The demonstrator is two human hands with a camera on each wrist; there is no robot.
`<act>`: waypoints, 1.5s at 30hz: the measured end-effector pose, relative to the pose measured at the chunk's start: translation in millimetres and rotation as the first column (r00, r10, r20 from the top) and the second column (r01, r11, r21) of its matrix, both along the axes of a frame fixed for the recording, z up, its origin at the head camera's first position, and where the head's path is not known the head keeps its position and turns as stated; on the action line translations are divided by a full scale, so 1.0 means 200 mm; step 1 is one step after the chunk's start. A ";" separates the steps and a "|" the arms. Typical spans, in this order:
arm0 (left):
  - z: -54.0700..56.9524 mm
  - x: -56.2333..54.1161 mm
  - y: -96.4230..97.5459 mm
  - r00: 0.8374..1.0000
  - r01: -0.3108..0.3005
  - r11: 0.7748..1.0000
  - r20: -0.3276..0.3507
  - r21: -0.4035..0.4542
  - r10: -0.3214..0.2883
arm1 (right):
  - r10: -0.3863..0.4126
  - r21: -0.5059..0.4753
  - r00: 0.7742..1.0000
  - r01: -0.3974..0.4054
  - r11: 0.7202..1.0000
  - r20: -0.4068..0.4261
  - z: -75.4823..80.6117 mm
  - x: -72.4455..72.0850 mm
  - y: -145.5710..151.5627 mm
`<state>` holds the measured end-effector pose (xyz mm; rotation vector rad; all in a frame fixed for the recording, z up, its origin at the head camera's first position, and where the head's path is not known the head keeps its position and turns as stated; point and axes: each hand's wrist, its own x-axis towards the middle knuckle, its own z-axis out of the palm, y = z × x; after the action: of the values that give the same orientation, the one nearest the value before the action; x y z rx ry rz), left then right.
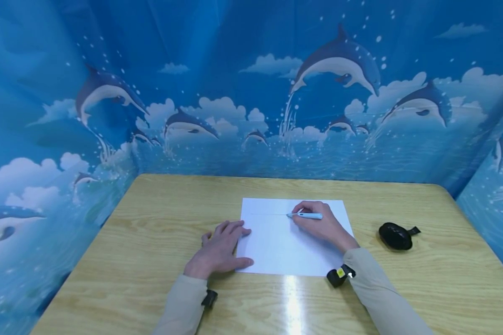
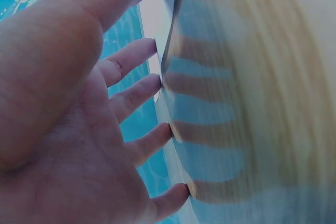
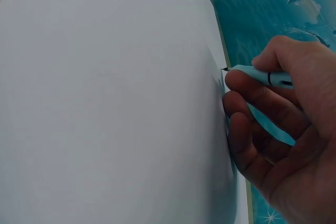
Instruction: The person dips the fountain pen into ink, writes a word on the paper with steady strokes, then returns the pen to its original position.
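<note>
A white sheet of paper (image 1: 272, 246) lies on the wooden table. My right hand (image 1: 318, 223) pinches a light blue pen (image 1: 312, 216) between thumb and fingers, over the upper right part of the sheet. In the right wrist view the dark tip of the pen (image 3: 262, 75) meets the paper (image 3: 115, 98). A faint thin line runs across the paper's top, leftward from the tip. With fingers spread, my left hand (image 1: 220, 251) rests at the sheet's left edge, thumb and a fingertip on it. The left wrist view shows the fingertips of the left hand (image 2: 89, 124) touching down.
To the right of the sheet a shiny black rounded object (image 1: 396, 236) with a small tab sits on the wooden table (image 1: 172, 200). A blue curtain (image 1: 234, 93) printed with dolphins hangs behind the table and at its sides. Both wrists carry small black cameras.
</note>
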<state>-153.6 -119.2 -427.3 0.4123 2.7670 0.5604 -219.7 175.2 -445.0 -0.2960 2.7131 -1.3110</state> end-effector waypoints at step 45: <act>0.00 0.00 0.00 1.000 0.003 1.000 -0.005 0.002 -0.003 | -0.022 0.022 1.000 0.022 1.000 -0.010 0.00 0.02 0.06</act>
<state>-153.5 -119.8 -427.9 0.4183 2.7703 0.5619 -216.0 188.0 -444.7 -0.2712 2.7443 -1.2881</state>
